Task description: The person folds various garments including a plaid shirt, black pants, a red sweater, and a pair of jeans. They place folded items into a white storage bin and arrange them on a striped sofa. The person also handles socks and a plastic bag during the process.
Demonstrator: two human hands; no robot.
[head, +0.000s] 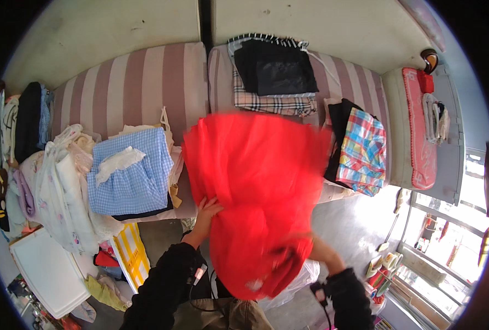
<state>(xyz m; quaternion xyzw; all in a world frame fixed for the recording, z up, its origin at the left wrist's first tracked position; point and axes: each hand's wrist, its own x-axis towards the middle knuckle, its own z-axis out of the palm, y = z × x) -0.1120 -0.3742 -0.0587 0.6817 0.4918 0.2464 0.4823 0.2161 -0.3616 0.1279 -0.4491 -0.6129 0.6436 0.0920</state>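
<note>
A large red cloth item (261,177), blurred by motion, is spread in front of me over the edge of the striped sofa. My left hand (208,211) is at its left edge, with fingers on the fabric. My right hand (316,247) is at its lower right side, partly hidden by the cloth, so its grip is unclear. Left of the red cloth lies a folded blue gingham garment (131,177) with white trim. Right of it is a folded colourful plaid garment (362,150) beside black cloth. Behind it sits a stack with black folded clothing (275,68) over checked fabric.
The striped sofa (145,78) stands against the wall. White patterned fabric (58,194) and more clothes are heaped at the left. Below them are a white lidded box (48,272) and a yellow-and-white box (133,255). A clear plastic bag (306,276) lies near my right arm.
</note>
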